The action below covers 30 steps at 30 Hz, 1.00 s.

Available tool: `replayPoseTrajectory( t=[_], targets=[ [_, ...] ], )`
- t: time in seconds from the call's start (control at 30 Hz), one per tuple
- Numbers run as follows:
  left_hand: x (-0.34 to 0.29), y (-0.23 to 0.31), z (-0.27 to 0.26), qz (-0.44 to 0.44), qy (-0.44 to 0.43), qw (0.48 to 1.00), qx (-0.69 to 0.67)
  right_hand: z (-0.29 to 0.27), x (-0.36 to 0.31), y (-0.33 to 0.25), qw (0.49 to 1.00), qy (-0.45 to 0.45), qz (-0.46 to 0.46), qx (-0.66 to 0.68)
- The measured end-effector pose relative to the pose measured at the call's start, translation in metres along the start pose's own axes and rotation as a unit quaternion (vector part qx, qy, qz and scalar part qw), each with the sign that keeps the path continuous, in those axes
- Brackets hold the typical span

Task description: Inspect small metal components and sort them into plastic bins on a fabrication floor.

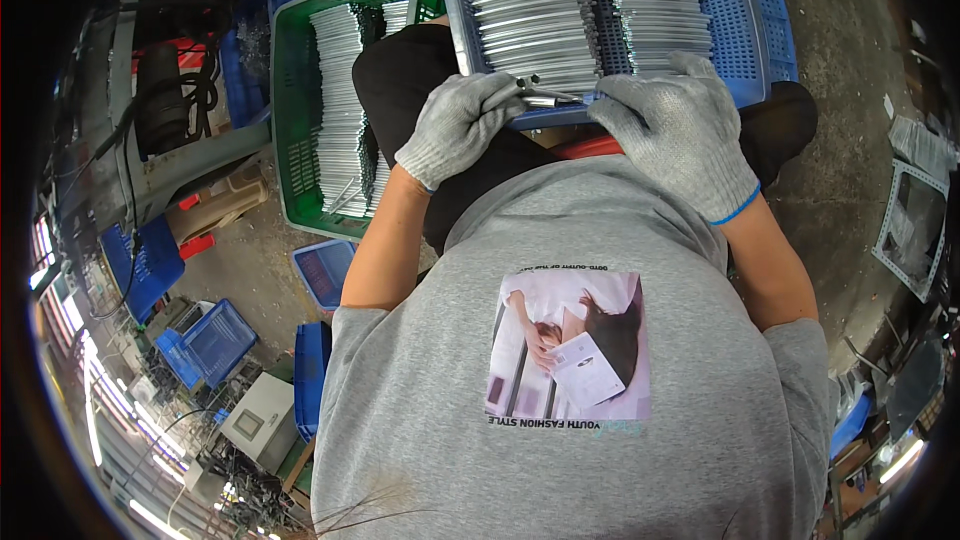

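Both my hands wear grey-white knitted gloves. My left hand (460, 130) is closed around a few short metal tubes (526, 83), whose open ends point to the right. Across from it, my right hand (680, 125) is closed, thumb and fingers pinched at the right end of a thin metal piece (562, 98) that reaches toward the tubes. Its kind is too small to tell. Both hands are over the near edge of a blue plastic crate (735, 35), which holds two rows of stacked silver metal tubes (530, 10).
A green crate (293, 155) with more stacked tubes stands at the left. Beyond it is a machine frame (200, 155) with cables. Small blue bins (215, 340) and a grey control box (258, 422) are lower left. A pale metal frame (910, 230) is at the far right.
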<state>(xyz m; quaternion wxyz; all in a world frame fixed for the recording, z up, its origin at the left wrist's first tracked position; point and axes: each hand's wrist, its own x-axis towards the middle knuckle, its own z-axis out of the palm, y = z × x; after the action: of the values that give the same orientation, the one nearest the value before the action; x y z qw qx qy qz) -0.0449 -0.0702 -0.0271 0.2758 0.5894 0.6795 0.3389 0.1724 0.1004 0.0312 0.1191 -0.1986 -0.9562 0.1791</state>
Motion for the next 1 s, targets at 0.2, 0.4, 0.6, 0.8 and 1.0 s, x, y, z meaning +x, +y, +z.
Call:
replayPoseTrajectory(
  t=[0.2, 0.4, 0.6, 0.8, 1.0],
  targets=[
    [-0.007, 0.013, -0.002, -0.006, 0.023, 1.0, 0.016, -0.01, 0.003, -0.008, 0.999, -0.048, 0.001, -0.021],
    [-0.006, 0.023, 0.004, 0.011, 0.061, 0.998, 0.018, -0.003, 0.002, -0.005, 0.999, -0.037, 0.016, -0.015],
    [-0.006, 0.033, 0.008, 0.016, 0.128, 0.986, 0.102, -0.004, 0.001, -0.011, 0.998, -0.063, 0.004, -0.019],
    [-0.005, 0.039, 0.005, 0.048, 0.155, 0.967, 0.196, -0.008, 0.008, -0.009, 0.997, -0.07, 0.034, 0.011],
    [-0.008, 0.038, 0.007, 0.045, 0.163, 0.96, 0.221, -0.001, 0.003, -0.009, 0.997, -0.081, 0.015, 0.005]
  ],
)
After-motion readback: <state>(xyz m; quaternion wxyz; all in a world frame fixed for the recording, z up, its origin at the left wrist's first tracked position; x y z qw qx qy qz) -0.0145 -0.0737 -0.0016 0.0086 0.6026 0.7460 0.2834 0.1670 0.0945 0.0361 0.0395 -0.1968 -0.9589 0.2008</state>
